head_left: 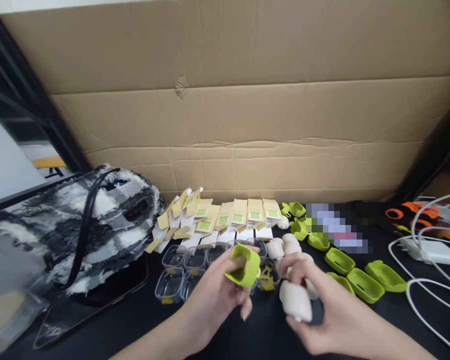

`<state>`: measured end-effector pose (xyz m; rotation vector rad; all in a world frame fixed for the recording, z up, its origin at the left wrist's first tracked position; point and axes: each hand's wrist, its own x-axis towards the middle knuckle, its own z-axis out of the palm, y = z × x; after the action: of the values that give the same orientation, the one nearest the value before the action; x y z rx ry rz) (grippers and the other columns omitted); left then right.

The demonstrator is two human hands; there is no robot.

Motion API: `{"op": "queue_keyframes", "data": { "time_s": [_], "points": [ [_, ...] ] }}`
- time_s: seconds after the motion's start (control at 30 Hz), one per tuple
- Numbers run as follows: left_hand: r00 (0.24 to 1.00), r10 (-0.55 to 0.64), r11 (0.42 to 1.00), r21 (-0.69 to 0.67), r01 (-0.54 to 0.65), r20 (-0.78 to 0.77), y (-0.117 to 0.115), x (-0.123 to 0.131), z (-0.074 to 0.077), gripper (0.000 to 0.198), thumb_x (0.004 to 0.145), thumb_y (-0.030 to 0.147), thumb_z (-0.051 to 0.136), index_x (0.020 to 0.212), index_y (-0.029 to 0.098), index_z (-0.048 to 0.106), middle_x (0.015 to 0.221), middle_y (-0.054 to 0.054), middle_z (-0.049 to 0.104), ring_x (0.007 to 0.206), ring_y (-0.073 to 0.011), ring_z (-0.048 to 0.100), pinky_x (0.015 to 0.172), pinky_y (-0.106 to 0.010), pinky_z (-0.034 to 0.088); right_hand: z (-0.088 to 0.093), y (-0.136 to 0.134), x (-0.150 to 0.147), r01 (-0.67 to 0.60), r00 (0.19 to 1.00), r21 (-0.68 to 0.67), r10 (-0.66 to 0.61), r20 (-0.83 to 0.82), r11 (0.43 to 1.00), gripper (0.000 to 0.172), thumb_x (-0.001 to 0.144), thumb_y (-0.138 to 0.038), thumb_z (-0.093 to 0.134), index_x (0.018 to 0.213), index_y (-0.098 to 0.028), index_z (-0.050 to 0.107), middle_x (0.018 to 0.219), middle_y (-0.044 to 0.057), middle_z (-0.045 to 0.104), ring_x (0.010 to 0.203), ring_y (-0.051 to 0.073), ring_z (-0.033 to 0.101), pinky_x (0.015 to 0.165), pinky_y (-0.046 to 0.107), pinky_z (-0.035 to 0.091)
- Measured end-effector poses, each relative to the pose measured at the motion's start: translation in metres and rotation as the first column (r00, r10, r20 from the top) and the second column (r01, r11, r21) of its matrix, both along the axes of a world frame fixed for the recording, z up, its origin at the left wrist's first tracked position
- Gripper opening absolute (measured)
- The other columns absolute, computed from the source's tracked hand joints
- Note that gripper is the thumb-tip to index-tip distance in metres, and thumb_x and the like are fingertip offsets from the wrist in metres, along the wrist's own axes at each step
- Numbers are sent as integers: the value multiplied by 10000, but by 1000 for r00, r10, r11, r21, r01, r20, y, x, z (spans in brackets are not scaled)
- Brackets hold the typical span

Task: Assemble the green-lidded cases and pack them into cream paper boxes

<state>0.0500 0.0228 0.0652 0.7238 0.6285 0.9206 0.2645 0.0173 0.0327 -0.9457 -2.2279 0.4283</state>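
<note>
While left hand [213, 300] pinches green case [244, 266] | right hand [322, 310] grips beige case [296, 301]

You are at a small packing or assembly bench, more workshop than home. A large flattened cardboard sheet [247, 115] walls off the back of the black table [142, 315]. Across the middle of the frame lie rows of identical parts: tan packaging cards [240, 212], clear plastic trays [183, 270], lime-green shells [363, 280] and beige pieces [285, 246]. At the right edge sit white cables [423, 295] and orange-handled scissors [408, 212]; a furry bag [108, 220] rests at the left.
</note>
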Motion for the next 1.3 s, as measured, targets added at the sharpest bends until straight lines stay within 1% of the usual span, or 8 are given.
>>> {"op": "queue_keyframes", "data": {
  "time_s": [0.13,0.3,0.43,0.57,0.77,1.0,1.17,1.3],
  "points": [
    [962,-225,945,-206,254,154,-4,-5,-1,350,783,409,657,1041,181,595,819,-67,679,620,-129,627,562,-242,487,-8,11,12,142,966,-3,-139,-220,990,322,835,-183,580,1082,-263,390,1012,46,560,917,187,615,762,282,539],
    [976,-215,930,-300,212,25,-12,0,-9,407,722,297,698,1093,163,599,940,-87,692,567,-92,605,433,-175,349,-10,17,10,106,928,-215,-174,-328,971,249,908,-326,546,1153,-292,513,1081,46,609,948,190,639,762,266,559],
    [960,-252,928,-250,276,124,-11,5,-22,244,622,197,649,859,140,648,916,-81,693,660,-146,639,488,-206,419,0,14,6,9,872,-337,-173,-458,941,255,893,-374,568,1134,-290,581,928,21,672,654,144,659,593,243,578],
    [987,-155,960,-230,159,37,-14,7,-30,259,649,219,719,895,148,687,969,-67,687,620,-114,610,455,-197,413,4,8,5,31,868,-253,-151,-473,967,223,823,-322,671,1035,-313,602,867,1,652,689,153,653,590,228,571],
    [989,-143,949,-281,145,28,-16,8,-59,491,586,425,766,1004,185,670,604,6,634,489,-89,526,415,-165,276,-8,-4,-3,-40,893,-243,-75,-444,969,311,819,-288,678,1105,-337,567,923,8,619,768,168,668,655,240,573],
    [942,-255,914,-264,308,217,-16,13,-69,348,634,340,720,902,156,597,818,-43,695,641,-159,667,697,-286,447,-13,0,-8,40,899,-404,-209,-385,914,261,832,-374,660,1067,-308,566,907,-17,629,793,148,641,722,230,534],
    [970,-236,940,-238,242,55,-18,14,-74,504,668,280,769,1090,215,502,946,-25,693,568,-129,678,535,-224,406,-13,4,-4,69,926,-330,-184,-330,941,285,854,-352,645,1117,-334,533,1063,-2,633,969,165,643,832,243,525],
    [946,-229,935,-218,279,230,-16,15,-82,447,712,329,646,1112,203,490,922,-38,682,563,-144,678,531,-236,418,-15,0,-5,51,941,-244,-128,-313,968,304,860,-322,644,1126,-345,500,1082,5,619,1006,168,636,812,224,538]
  ]
}}
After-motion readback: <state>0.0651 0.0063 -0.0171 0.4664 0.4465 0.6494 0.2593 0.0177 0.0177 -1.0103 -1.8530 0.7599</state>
